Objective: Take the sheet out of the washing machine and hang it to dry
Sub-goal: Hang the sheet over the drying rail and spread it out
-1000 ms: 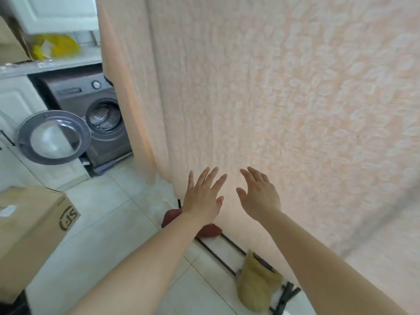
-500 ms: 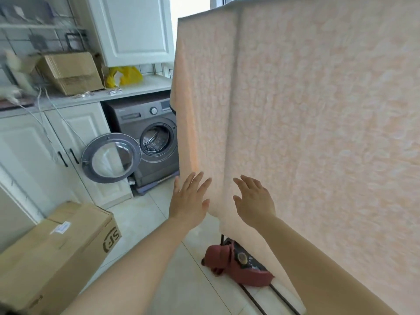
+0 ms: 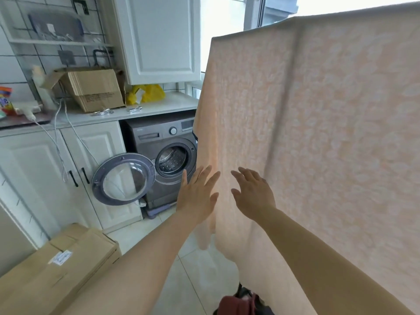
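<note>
A pale peach sheet with a faint leafy pattern is hanging down on the right, filling most of that side; its top edge is draping over something hidden beneath the cloth, and its lower corner is dangling near the floor tiles. Behind it, on the far side, a grey washing machine is sitting under the white counter, its round door swinging open to the left and its drum showing nothing inside. White cabinets are standing to the left of the machine, and a white wall cupboard is hanging above it.

Near left, a large cardboard box is lying on the floor, wearing a small white label whose print is too blurred to read. On the counter another cardboard box is resting open, with printed lines on its side that cannot be made out, and a yellow bag is sitting just to its right.

The left hand is reaching out with fingers straight and spread, at the sheet's left edge. The right hand is reaching just beside it, fingers relaxed and apart, in front of the cloth. Whether either palm is actually touching the fabric cannot be told. Neither hand is gripping anything.

At the near bottom edge, a dark red object is lying on the floor below the sheet.
</note>
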